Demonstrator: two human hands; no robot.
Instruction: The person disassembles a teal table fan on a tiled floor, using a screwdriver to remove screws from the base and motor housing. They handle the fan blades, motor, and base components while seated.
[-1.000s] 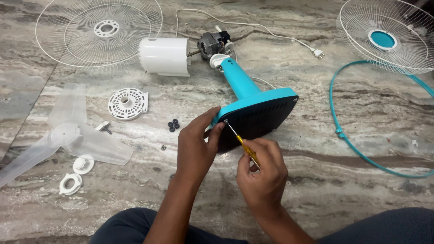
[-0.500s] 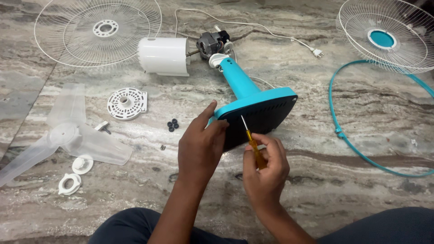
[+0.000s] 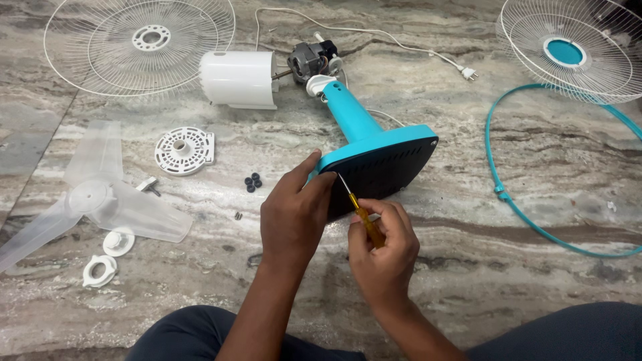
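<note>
left hand (image 3: 294,214) grips fan base (image 3: 384,164) rim | right hand (image 3: 382,251) clasps screwdriver (image 3: 361,212) | shaft points up-left into base underside, frame centre

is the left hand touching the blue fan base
Touching. The head view shows the left hand with thumb and fingers wrapped over the near edge of the blue fan base, no gap between them.

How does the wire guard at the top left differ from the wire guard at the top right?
The left guard has a white center ring with holes; the right guard has a solid blue center cap. The left guard shows almost whole, while the right guard is cut off by the picture's edge. Both are round, white wire grilles lying flat on the stone floor.
</note>
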